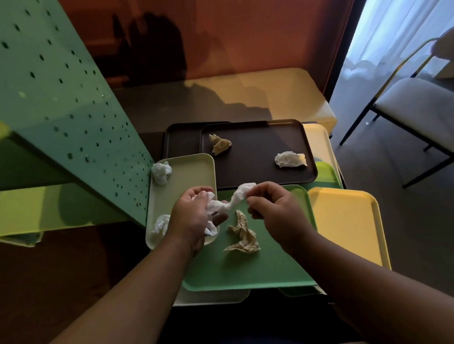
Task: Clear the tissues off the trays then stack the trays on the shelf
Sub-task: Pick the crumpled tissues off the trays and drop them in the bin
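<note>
Shelf (58,104) stands at far left, beside the pale tray (182,173) with two white wads. Left hand (194,218) clutches gathered tissue while right hand (273,209) pinches the white tissue (236,198) stretched between them — long axis left-right — probably passing it across above the green tray (242,269).

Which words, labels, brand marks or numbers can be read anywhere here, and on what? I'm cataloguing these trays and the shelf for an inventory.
None: no readable text shows in the head view.
Green tray, yellow tray, dark tray, pale tray: plain, with no print showing.
Perforated green shelf: holes only, no label.
Crumpled tissues, such as the white tissue held between left hand and right hand: no print visible.
</note>
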